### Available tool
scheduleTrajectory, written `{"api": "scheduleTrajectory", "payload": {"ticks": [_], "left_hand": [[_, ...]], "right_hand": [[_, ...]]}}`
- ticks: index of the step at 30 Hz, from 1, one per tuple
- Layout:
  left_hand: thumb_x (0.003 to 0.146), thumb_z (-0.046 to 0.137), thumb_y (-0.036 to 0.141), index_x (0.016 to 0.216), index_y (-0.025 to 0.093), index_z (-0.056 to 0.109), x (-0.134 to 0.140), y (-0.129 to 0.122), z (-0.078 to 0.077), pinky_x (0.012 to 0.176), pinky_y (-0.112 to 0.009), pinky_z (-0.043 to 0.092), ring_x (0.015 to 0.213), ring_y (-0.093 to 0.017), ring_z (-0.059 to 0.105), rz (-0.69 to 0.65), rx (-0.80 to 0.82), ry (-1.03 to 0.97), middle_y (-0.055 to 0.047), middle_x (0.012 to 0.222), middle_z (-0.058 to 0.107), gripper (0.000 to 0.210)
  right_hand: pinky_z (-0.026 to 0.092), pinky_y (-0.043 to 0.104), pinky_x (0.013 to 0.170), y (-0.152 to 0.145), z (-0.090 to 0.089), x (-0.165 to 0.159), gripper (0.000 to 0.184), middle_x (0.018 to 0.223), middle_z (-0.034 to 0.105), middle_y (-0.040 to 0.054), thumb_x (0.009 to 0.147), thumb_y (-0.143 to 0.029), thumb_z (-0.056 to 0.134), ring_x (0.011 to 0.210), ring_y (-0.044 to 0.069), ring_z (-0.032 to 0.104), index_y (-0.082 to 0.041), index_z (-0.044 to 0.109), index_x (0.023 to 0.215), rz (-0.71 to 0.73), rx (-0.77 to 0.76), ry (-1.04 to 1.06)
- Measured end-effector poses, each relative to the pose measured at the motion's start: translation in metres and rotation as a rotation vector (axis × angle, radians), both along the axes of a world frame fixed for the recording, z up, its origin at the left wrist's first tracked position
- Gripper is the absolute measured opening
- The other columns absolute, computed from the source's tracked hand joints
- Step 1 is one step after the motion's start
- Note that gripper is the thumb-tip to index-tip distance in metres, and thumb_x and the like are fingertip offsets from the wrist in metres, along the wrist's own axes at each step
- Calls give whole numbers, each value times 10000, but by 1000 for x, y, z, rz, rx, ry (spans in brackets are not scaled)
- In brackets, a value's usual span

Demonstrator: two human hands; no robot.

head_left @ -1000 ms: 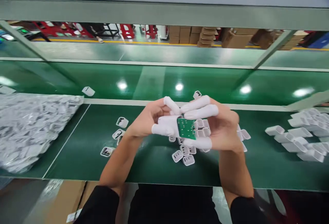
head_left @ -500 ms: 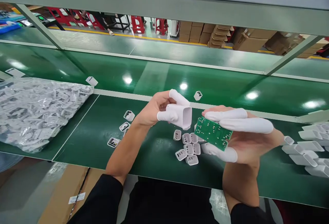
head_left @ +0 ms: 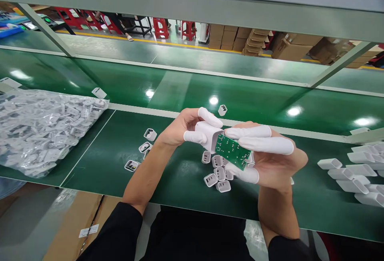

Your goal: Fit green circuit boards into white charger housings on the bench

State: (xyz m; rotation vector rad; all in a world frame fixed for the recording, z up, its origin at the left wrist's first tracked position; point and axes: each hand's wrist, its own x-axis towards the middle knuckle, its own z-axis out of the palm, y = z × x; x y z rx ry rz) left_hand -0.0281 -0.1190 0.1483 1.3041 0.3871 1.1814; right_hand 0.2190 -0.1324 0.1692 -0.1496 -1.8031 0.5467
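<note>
Dark sleeves (head_left: 115, 233) came nearest, over the front of the green worktop (head_left: 180, 189). The right hand (head_left: 282, 161) pinched a green circuit board (head_left: 234, 151) between a white-covered thumb below and covered fingers above. To its left, the left hand (head_left: 177, 129) gripped a white casing (head_left: 204, 131) in covered thumb and finger, open mouth facing right. The board's left end stood right at that mouth; whether any of it was inside could not be told. Its long axis sloped down to the right, roughly in line with the casing's but seemingly steeper. Below the hands clustered slotted white housings (head_left: 220, 173); more white casings (head_left: 351, 173) lay well to the right, and a clear bag (head_left: 51, 129) of white parts to the left. Farther off were red stools (head_left: 160, 28) and cardboard boxes (head_left: 220, 36).
</note>
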Motion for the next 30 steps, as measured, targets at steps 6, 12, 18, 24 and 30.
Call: {"api": "scheduleTrajectory", "payload": {"ticks": [6,12,18,24,30], "left_hand": [[692,1072,439,1072,218,908,1,-2,3,736,-299,627,766,-202,763,-26,5,-12,-41,791,773,468],[673,1084,530,1065,204,901,0,-1,2,736,-336,641,788,-226,785,-4,5,28,-96,941,840,541],[661,1090,501,1047,194,895,0,-2,3,694,-312,622,745,-213,774,-13,-26,43,-85,897,836,530],[666,1085,418,1042,214,901,0,-2,4,672,-288,611,689,-183,749,-16,-25,15,-61,870,826,465],[685,1086,439,1020,209,892,-1,-1,2,722,-308,608,620,-146,667,-21,-3,22,-14,753,752,450]], "right_hand": [[780,470,805,1,5,-1,822,1329,881,79,747,-120,995,1034,312,877,-319,771,1513,52,12,6],[783,499,813,-2,5,-1,764,1321,885,69,781,-132,995,1036,311,872,-344,782,1483,25,-1,-16],[785,500,802,-1,7,-1,746,1279,889,87,787,-149,1003,1048,321,872,-303,786,1484,55,2,-13],[782,480,740,-2,8,-1,842,1260,896,61,715,-69,994,979,317,874,-344,783,1483,12,10,-30],[765,462,749,-3,10,-1,836,1278,892,96,695,-32,991,1007,302,865,-279,790,1468,25,18,-20]]}}
